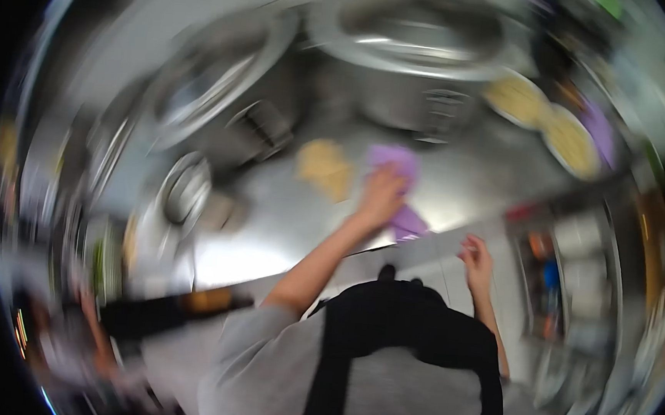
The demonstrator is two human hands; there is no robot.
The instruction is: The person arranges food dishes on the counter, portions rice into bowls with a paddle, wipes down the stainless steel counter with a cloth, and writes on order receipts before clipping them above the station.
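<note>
Purple cloth (394, 158) lies at the worktop's (252, 248) front edge, under the left hand (384, 191); its grip I cannot tell. The right hand (478, 259), beyond this edge, is half open.

Steel counter (267, 211) (glare-streaked) — pale tiled floor (505, 297), blurred shelving (614, 262).

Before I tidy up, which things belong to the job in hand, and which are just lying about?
Likely in use:
purple cloth-like item, under the left hand

Seemingly lying about:
crumpled yellow item
large metal pots
yellow-filled dishes
</note>
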